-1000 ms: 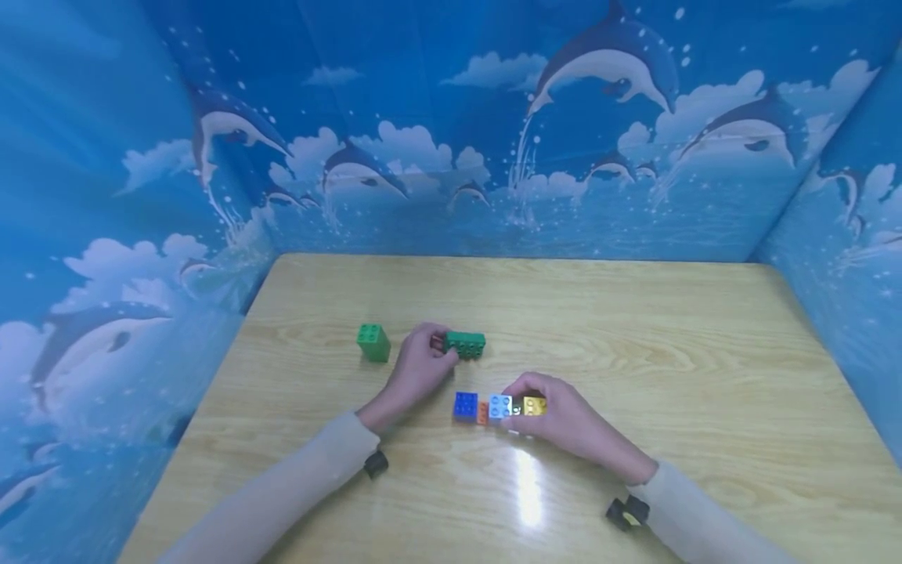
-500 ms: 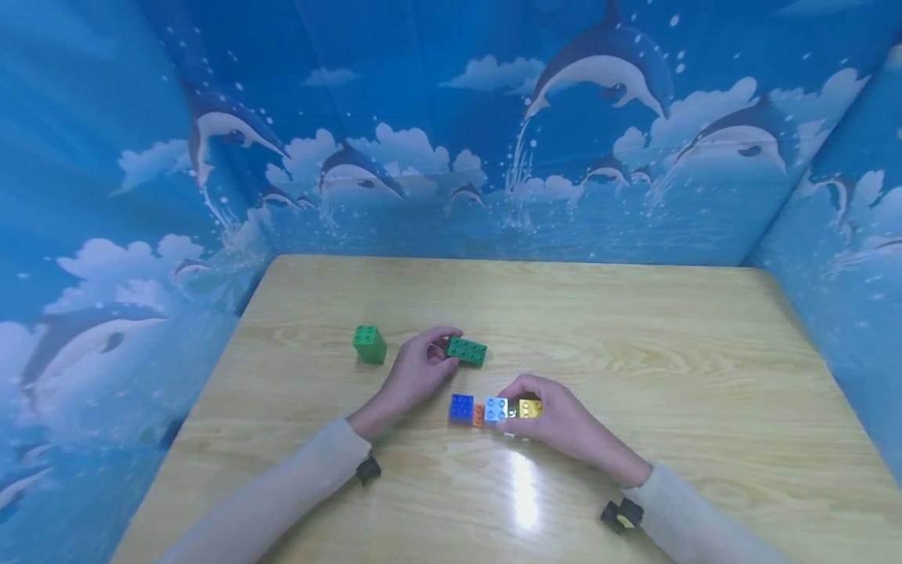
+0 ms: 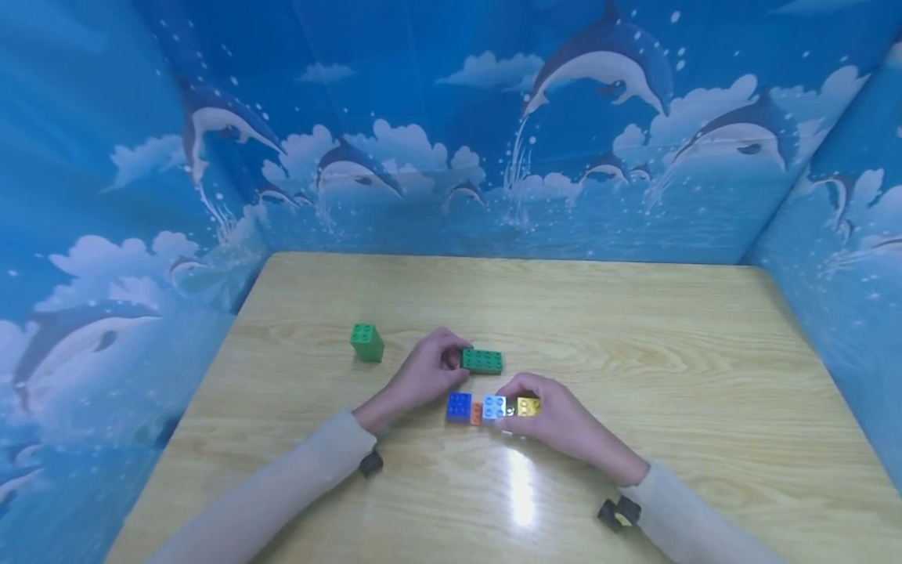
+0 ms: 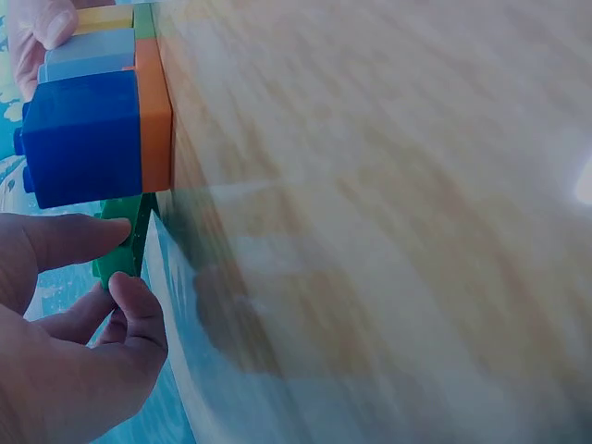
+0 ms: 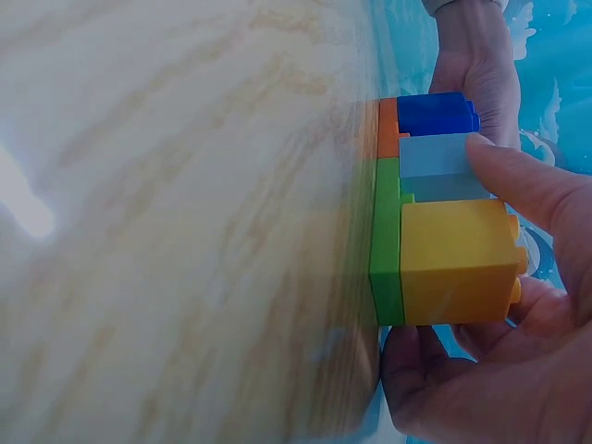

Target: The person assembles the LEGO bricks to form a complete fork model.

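Note:
My left hand (image 3: 427,366) pinches the left end of a dark green toy brick (image 3: 482,360), thumb on one side and fingers on the other. The brick lies just behind a joined row of bricks. That row carries a blue brick (image 3: 459,407), a light blue brick (image 3: 494,406) and a yellow brick (image 5: 458,263) on flat orange (image 5: 388,128) and green (image 5: 386,250) base bricks. My right hand (image 3: 557,413) holds the row at its right part. In the right wrist view its thumb presses the light blue brick, and curled fingers sit beside the yellow one.
A tall light green brick block (image 3: 367,343) stands upright on the wooden table (image 3: 634,329), left of the left hand. Blue dolphin-print curtains (image 3: 395,219) rise at the table's back and sides. Dark wrist devices (image 3: 620,513) sit at the cuffs.
The left hand has moved right and slightly nearer with the dark green brick, whose studs now face up. The right hand stays on the brick row.

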{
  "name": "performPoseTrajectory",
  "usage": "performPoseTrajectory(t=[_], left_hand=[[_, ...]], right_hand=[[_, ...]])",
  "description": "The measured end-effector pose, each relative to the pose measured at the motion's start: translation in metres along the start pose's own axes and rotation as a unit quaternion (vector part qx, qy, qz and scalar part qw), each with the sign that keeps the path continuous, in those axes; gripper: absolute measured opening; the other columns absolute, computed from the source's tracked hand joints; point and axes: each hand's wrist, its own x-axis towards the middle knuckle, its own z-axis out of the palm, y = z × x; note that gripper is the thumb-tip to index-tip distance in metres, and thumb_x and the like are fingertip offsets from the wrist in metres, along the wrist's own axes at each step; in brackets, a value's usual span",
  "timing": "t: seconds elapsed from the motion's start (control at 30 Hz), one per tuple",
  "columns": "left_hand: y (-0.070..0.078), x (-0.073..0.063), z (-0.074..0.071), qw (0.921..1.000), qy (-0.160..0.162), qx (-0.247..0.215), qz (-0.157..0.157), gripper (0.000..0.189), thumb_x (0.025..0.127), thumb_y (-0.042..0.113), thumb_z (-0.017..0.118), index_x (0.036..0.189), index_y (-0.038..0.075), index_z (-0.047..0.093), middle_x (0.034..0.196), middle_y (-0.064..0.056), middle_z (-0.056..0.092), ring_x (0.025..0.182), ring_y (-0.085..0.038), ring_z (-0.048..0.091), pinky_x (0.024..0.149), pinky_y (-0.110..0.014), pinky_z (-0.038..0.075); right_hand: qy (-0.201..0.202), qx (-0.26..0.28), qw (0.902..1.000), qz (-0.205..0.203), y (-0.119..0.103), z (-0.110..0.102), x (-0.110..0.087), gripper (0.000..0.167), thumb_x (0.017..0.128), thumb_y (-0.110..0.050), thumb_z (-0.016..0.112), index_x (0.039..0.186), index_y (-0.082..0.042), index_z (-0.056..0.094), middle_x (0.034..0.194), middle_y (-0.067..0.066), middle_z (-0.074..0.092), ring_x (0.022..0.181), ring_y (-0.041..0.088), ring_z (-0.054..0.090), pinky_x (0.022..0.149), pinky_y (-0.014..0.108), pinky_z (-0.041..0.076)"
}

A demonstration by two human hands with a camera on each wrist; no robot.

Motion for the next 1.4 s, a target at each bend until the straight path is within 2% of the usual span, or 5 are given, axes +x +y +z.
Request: performPoseTrajectory(t=[0.27, 0.63, 1.0, 1.17, 1.4], left_hand=[[0.0, 0.006, 0.005, 0.999, -0.042, 0.007, -0.016, 0.043, 0.088, -0.006, 0.084, 0.129, 0.002, 0.071, 0.105, -0.002, 0.066, 0.093, -0.017, 0.064, 0.082, -0.03, 0.059], [0.002, 0.015, 0.001, 0.9951, -0.093, 0.024, -0.022, 0.041, 0.088, -0.004, 0.085, 0.127, 0.001, 0.073, 0.104, -0.003, 0.063, 0.092, -0.017, 0.063, 0.081, -0.028, 0.059], [0.001, 0.016, -0.002, 0.9927, -0.114, 0.029, -0.024, 0.046, 0.089, -0.002, 0.086, 0.133, 0.002, 0.071, 0.105, -0.002, 0.064, 0.095, -0.017, 0.064, 0.086, -0.03, 0.059], [0.002, 0.009, -0.013, 0.9899, -0.128, -0.012, -0.059, 0.049, 0.095, 0.005, 0.083, 0.141, 0.003, 0.066, 0.114, -0.003, 0.066, 0.103, -0.018, 0.064, 0.089, -0.033, 0.059], [0.003, -0.018, -0.027, 0.9906, -0.104, -0.026, -0.085, 0.049, 0.104, 0.039, 0.076, 0.141, 0.009, 0.065, 0.118, -0.002, 0.068, 0.103, -0.02, 0.065, 0.084, -0.037, 0.058]], right_hand=[[-0.001, -0.002, 0.9997, -0.026, -0.001, 0.0, -0.001, 0.03, 0.091, -0.027, 0.091, 0.116, -0.02, 0.076, 0.118, -0.007, 0.073, 0.119, 0.026, 0.066, 0.109, 0.063, 0.048], [0.012, -0.001, 0.9999, 0.007, -0.002, 0.001, -0.001, 0.032, 0.089, -0.027, 0.092, 0.116, -0.022, 0.076, 0.123, -0.005, 0.073, 0.131, 0.034, 0.062, 0.115, 0.066, 0.043], [0.013, -0.016, 0.9997, -0.016, 0.0, 0.003, -0.002, 0.033, 0.09, -0.025, 0.091, 0.119, -0.019, 0.075, 0.119, -0.006, 0.073, 0.115, 0.022, 0.067, 0.104, 0.055, 0.054], [0.018, -0.041, 0.9986, -0.029, -0.001, 0.003, -0.005, 0.039, 0.091, -0.028, 0.091, 0.124, -0.02, 0.074, 0.121, -0.008, 0.072, 0.119, 0.022, 0.067, 0.108, 0.057, 0.052], [0.032, -0.081, 0.9955, -0.036, -0.001, -0.009, -0.015, 0.061, 0.088, -0.036, 0.093, 0.14, -0.013, 0.068, 0.137, 0.0, 0.069, 0.129, 0.027, 0.063, 0.114, 0.06, 0.047]])
